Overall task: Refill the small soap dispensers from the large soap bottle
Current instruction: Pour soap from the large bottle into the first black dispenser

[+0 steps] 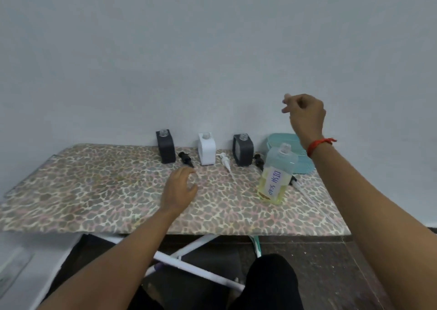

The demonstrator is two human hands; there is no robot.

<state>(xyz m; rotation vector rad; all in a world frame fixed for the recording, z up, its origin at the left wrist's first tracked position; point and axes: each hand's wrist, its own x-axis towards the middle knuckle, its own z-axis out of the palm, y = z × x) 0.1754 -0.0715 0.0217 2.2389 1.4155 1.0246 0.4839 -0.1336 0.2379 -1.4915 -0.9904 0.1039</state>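
Large soap bottle (275, 174) stands upright on the table (94, 191), cap off, labelled DISH SOAP, roughly a third full of yellow liquid. Its pump with long tube (307, 196) lies just beside it, on the side nearer the table edge.

Behind the bottle, along the wall: three small dispensers, all with open necks. Dark one (243, 150) is nearest, white one (207, 151) next, another dark one (165, 148) farthest. Each has its pump lying beside it: black pump (259, 160), white pump (225, 161), black pump (185, 159).

I have my right hand (306, 115) raised above the bottle, grip loosely curled, clamped on nothing. Left hand (181, 191) hovers low over the table near the farthest dispenser's pump, fingers apart, holding nothing.

Risks, my read: narrow dispenser necks, so pouring from the wide bottle likely spills. Dispensers are light and stand close together; a knock from the bottle could tip one. Loose pumps could roll.

Teal tray (295, 153) sits behind the bottle. Leopard-print cover on a folding table, plain pale wall (212, 49), dark floor (319, 262).
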